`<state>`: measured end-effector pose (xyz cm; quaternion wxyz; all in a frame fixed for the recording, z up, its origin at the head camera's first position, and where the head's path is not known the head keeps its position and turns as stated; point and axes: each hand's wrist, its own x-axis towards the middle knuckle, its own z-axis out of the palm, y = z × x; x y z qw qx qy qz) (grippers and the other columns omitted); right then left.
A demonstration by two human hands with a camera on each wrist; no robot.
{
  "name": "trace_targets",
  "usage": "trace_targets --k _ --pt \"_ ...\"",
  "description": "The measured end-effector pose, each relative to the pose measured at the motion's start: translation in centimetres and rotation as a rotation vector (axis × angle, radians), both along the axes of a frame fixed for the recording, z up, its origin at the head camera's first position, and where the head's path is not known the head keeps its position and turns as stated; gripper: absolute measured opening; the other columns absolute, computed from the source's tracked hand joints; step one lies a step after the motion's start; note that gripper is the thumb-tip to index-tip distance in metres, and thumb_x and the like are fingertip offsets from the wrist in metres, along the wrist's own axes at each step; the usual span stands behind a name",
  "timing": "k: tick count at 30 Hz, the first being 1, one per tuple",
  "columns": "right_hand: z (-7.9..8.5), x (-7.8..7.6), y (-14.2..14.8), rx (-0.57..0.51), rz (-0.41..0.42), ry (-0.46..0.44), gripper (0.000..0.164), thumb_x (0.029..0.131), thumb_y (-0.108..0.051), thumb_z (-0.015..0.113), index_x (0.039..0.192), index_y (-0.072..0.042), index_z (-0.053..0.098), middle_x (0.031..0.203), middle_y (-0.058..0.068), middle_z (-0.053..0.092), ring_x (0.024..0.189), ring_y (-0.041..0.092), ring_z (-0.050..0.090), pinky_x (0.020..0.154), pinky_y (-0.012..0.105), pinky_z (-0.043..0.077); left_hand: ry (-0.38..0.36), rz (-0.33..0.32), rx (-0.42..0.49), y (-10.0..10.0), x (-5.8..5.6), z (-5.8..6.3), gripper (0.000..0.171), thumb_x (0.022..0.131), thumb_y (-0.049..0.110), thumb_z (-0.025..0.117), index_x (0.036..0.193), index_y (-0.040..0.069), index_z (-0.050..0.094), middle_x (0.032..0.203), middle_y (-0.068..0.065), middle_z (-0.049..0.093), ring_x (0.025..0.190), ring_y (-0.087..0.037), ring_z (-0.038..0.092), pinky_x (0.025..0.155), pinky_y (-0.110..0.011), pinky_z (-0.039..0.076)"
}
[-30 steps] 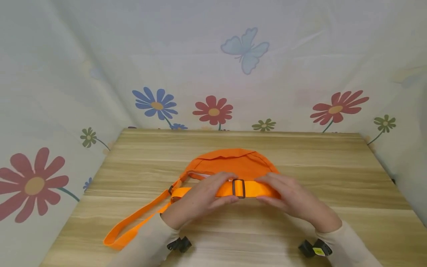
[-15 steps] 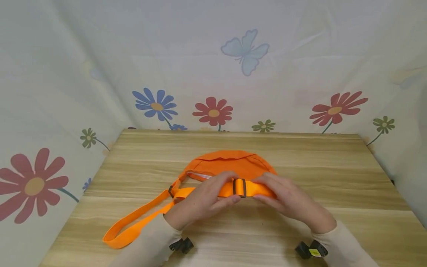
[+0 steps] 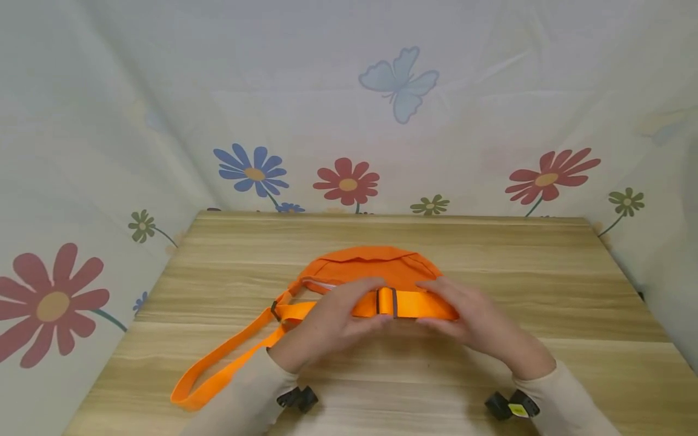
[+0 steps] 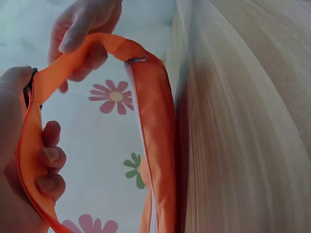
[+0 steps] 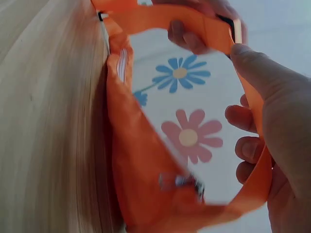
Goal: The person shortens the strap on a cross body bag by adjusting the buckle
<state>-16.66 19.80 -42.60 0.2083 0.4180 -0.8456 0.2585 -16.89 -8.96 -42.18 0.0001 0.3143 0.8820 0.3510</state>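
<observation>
Sliding slightly toward the left hand [image 3: 332, 315] in the head view, the dark rectangular slide buckle [image 3: 395, 303] now sits by that thumb, which overlaps its lower edge, and more of the flat, bright orange webbing strap [image 3: 428, 304] shows between it and the right hand [image 3: 480, 315]. I judge that this gives the left hand the buckle and the right hand the run of strap beside it. Both hands pinch the strap, fingers above and thumbs below. Beyond them, the deeper-orange, half-moon fabric bag [image 3: 373, 271] lies on the pale wood-grain table [image 3: 523, 260], its curved edge puckered along a seam. A slack strap loop [image 3: 215, 380] trails left, past a second dark buckle [image 3: 275, 310].

From the left wrist, the left fingers curl round the ribbon-like strap, with the thumb at the buckle; the right fingers grip the strap further along. The strap arches away from the bag, whose soft wall carries a thin white zipper [image 4: 153, 218] and a small metallic-looking zipper pull [image 4: 136, 59].

From the right wrist, the right thumb presses the strap close to the buckle while the other fingers fold behind it. The bag's cloth looks matte and loosely creased; its near end is blurred.
</observation>
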Motion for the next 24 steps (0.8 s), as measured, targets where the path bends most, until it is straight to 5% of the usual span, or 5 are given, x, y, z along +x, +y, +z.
trace_targets --k 4,11,14,21,24 --pt "0.0 -0.3 0.6 -0.008 0.005 0.053 0.051 0.106 -0.053 0.06 0.128 -0.009 0.072 0.115 0.0 0.076 0.096 0.017 0.074 0.087 0.037 0.064 0.018 0.001 0.025 -0.3 -0.1 -0.2 0.053 0.099 0.04 0.079 0.144 0.018 0.062 0.144 0.002 0.068 0.132 -0.022 0.066 0.114 -0.047 0.055" --pt "0.0 -0.4 0.4 -0.015 0.038 0.006 0.039 0.104 -0.043 0.07 0.124 -0.009 0.072 0.11 -0.004 0.073 0.089 0.007 0.065 0.084 0.021 0.058 -0.044 -0.005 0.059 -0.2 -0.2 -0.5 0.053 0.101 0.041 0.076 0.146 0.02 0.058 0.145 0.002 0.066 0.129 -0.022 0.066 0.115 -0.05 0.054" --pt "-0.1 -0.3 0.3 -0.025 0.042 0.011 0.036 0.102 -0.037 0.075 0.124 -0.009 0.072 0.109 -0.004 0.073 0.089 0.008 0.066 0.084 0.022 0.058 -0.061 -0.014 0.072 -0.1 -0.3 -0.6 0.051 0.102 0.042 0.076 0.145 0.022 0.057 0.139 0.003 0.067 0.122 -0.019 0.066 0.112 -0.048 0.056" --pt "0.1 -0.3 -0.3 -0.022 0.052 0.006 0.046 0.106 -0.051 0.063 0.126 -0.01 0.072 0.114 -0.003 0.075 0.093 0.01 0.069 0.089 0.021 0.059 -0.056 -0.057 0.1 0.4 -0.3 -0.8 0.05 0.101 0.041 0.076 0.142 0.023 0.054 0.129 0.004 0.068 0.11 -0.015 0.065 0.104 -0.041 0.058" --pt "0.2 -0.3 -0.5 -0.023 0.073 0.016 0.044 0.103 -0.046 0.07 0.128 -0.01 0.072 0.116 -0.002 0.076 0.096 0.013 0.07 0.093 0.019 0.06 -0.041 -0.061 0.106 0.8 -0.4 -0.9 0.05 0.1 0.043 0.077 0.14 0.024 0.055 0.124 0.007 0.068 0.107 -0.013 0.064 0.099 -0.037 0.058"
